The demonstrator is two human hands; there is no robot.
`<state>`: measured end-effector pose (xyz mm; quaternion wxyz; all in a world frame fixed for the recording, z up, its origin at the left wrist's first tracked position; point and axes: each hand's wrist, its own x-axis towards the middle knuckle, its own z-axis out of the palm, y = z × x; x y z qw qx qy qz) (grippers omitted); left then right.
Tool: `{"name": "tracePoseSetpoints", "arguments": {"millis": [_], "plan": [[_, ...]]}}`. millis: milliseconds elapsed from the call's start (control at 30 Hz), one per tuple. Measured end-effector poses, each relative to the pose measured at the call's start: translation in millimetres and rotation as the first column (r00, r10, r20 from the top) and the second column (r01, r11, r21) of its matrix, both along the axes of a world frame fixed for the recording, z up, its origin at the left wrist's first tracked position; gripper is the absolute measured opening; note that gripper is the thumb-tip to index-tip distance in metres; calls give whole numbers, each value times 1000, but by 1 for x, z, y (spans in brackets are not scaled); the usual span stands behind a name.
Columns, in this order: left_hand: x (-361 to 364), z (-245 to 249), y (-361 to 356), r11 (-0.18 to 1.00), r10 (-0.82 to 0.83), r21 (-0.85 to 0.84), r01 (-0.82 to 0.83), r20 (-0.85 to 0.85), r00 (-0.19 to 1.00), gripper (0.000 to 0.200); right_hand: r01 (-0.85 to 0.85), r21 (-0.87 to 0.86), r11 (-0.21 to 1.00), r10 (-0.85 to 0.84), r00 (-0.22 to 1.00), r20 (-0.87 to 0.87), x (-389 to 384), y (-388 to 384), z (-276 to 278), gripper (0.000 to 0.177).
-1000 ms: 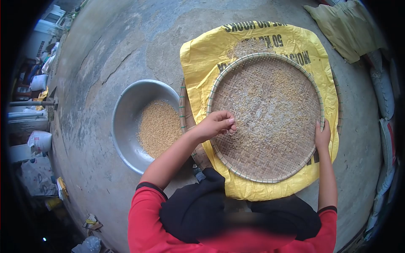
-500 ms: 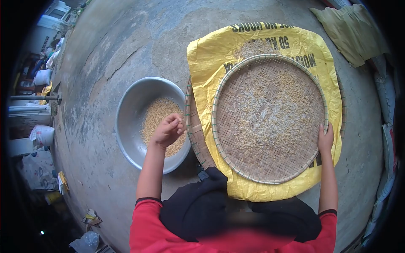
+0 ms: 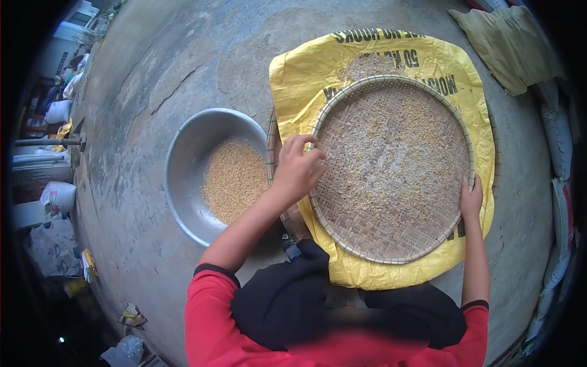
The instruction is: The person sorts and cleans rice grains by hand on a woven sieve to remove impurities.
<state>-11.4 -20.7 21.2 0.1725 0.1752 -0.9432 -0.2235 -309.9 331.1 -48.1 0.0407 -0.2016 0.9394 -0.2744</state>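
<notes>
Bare cracked concrete floor (image 3: 153, 92) lies under everything. The left hand's fingers (image 3: 309, 148) are loosely bent and a little apart, their tips on the rim of the woven tray (image 3: 367, 229) at nine o'clock; whether they hold grain cannot be told. The left hand (image 3: 296, 170) sits over that rim. The right hand (image 3: 471, 200) has its fingers (image 3: 474, 186) pressed together, gripping the rim near four o'clock. Husked grain (image 3: 391, 147) is scattered across the tray, which rests on a yellow sack (image 3: 299, 79). At nine o'clock from the tray, just beside it, stands a metal bowl (image 3: 180, 165) of golden grain (image 3: 234, 179)
</notes>
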Motion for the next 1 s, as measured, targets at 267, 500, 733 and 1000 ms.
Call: {"name": "tracePoseSetpoints", "arguments": {"millis": [267,500,733,1000], "plan": [[-30,-34,28,996,-84,10,84,234,969,24,-2,-11,1000,2,1000,-21,0,1,1,35],[-42,-29,17,972,-223,7,236,353,909,8,21,0,1000,-21,1000,3,0,1,2,33],[-45,-31,13,963,-263,35,268,345,901,8,2,-17,1000,-2,1000,-4,1,-2,5,32],[-21,-5,-6,920,-302,279,275,58,952,12,23,-7,1000,-23,1000,9,3,-3,7,32]]}}
